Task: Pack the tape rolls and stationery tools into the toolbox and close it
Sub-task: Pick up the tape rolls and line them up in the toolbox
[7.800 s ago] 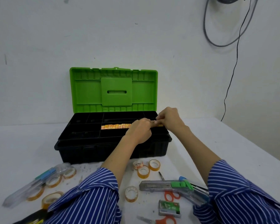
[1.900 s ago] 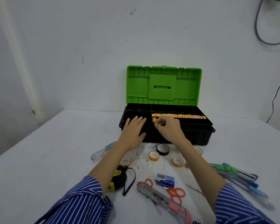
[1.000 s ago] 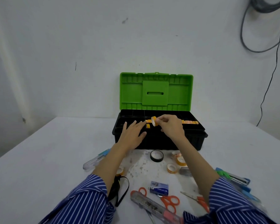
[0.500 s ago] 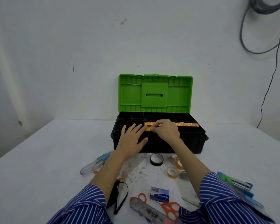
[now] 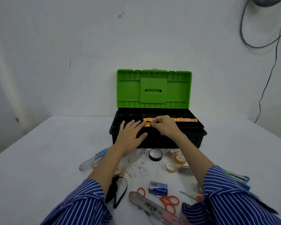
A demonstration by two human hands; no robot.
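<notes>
Right hand (image 5: 165, 127) lowered, pinching tape roll (image 5: 147, 124) | row (image 5: 185, 119) left-right | left hand (image 5: 130, 135) flat, fingers spread

Toolbox: black base (image 5: 157, 140), bright green lid (image 5: 153, 88). Tape rolls (image 5: 186, 120) in the tray: orange-yellow with red print. Table (image 5: 39, 159) white, wall (image 5: 71, 38) white. Sleeves (image 5: 81, 203) blue with white stripes. Black tape roll (image 5: 155, 154). Scissors (image 5: 169, 200) with orange handles. Small box (image 5: 158, 188) blue. Cable (image 5: 269, 70) black.
</notes>
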